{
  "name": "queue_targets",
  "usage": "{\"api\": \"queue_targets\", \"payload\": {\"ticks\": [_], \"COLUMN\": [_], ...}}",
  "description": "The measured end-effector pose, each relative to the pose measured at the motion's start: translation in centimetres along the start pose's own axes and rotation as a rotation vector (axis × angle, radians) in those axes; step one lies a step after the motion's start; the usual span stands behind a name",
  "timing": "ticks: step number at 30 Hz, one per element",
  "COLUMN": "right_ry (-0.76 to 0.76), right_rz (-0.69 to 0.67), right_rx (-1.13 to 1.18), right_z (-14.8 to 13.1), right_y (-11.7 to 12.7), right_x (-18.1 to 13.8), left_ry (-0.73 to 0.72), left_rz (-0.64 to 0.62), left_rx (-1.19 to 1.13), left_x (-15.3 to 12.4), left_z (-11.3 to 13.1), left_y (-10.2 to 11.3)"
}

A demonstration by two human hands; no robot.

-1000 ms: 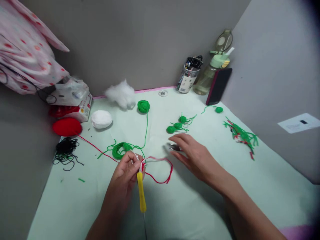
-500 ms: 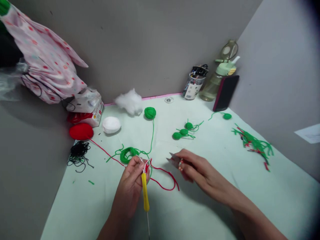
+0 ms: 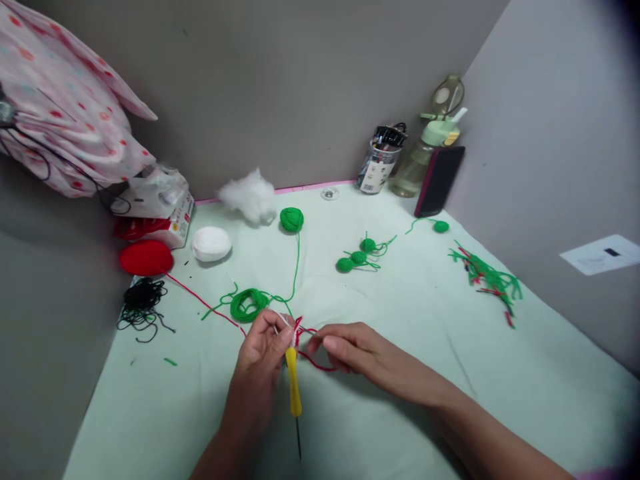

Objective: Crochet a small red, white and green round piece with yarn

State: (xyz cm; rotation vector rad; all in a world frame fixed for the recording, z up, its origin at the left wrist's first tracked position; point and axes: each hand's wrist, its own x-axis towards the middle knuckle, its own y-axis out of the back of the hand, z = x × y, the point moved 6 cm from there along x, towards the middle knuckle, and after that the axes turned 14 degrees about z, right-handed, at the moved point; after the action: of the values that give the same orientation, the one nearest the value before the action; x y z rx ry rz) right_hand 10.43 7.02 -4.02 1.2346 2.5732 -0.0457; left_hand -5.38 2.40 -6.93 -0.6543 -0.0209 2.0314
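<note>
My left hand (image 3: 257, 363) is closed on a small red and white crocheted piece (image 3: 295, 337). A crochet hook with a yellow handle (image 3: 294, 385) hangs from that piece, its thin metal shaft pointing down toward me. My right hand (image 3: 357, 350) is closed just to the right, with thread snips (image 3: 310, 332) mostly hidden in its fingers and their tips close to the piece. Loose red yarn (image 3: 317, 364) runs from the work beneath the right fingers. Behind the left hand lies a coil of green yarn (image 3: 249, 307).
On the left are a red yarn ball (image 3: 146, 258), a white yarn ball (image 3: 212, 245) and tangled black yarn (image 3: 143, 303). White stuffing (image 3: 250, 197) and a green ball (image 3: 291, 219) sit behind. Small green crocheted balls (image 3: 359, 257), yarn scraps (image 3: 493, 280) and a phone (image 3: 441, 181) are rightward.
My right hand has moved left with the snips, up to the crocheted piece. My left hand keeps its grip. The whole view has shifted slightly.
</note>
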Motion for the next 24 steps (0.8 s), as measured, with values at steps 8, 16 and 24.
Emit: {"api": "queue_targets", "payload": {"ticks": [8,16,24], "right_ry": [-0.062,-0.089,-0.111], "right_rz": [0.035,0.039,0.075], "right_rx": [0.097,0.126,0.17], "right_z": [1.0,0.9,1.6], "right_y": [-0.3,-0.5,-0.4], "right_x": [0.6,0.6,0.6], "left_ry": [-0.013,-0.013,0.014], "left_rz": [-0.007,-0.067,-0.076], "left_rx": [0.01,0.024,0.016], "left_x": [0.1,-0.3,-0.5], "left_z": [-0.2,-0.5,-0.3], "left_y": [-0.3,-0.3,-0.7]}}
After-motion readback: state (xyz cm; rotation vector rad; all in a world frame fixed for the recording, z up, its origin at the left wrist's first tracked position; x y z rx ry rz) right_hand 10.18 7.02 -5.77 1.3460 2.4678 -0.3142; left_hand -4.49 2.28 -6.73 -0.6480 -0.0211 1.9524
